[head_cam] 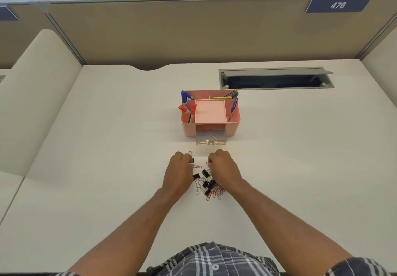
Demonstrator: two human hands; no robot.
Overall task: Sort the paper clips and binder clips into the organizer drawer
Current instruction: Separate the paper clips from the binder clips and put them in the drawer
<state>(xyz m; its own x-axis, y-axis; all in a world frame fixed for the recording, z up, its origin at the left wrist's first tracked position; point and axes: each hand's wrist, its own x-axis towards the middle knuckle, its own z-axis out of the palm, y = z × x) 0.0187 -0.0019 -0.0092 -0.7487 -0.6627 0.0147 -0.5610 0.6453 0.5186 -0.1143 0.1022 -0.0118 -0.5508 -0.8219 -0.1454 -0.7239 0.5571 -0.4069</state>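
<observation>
Left hand (179, 169) fingers pinch black binder clip (191, 160); right hand (223, 166) fingers closed, contents unclear. Clip pile (209, 186) on surface between hands, clear drawer (211, 140) open. Clips light, slippery, tangle-prone; grip binder bodies.

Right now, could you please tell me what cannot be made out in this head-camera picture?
- Left hand: its curled fingers hide the grip; a binder clip pokes out beside them.
- Right hand: the knuckles hide whatever it pinches.
- Clip pile: too small and tangled to count.
- Clear drawer: the contents are glary, their kind uncertain.
- Pink organizer: its rim hides the pens' lower ends.
</observation>
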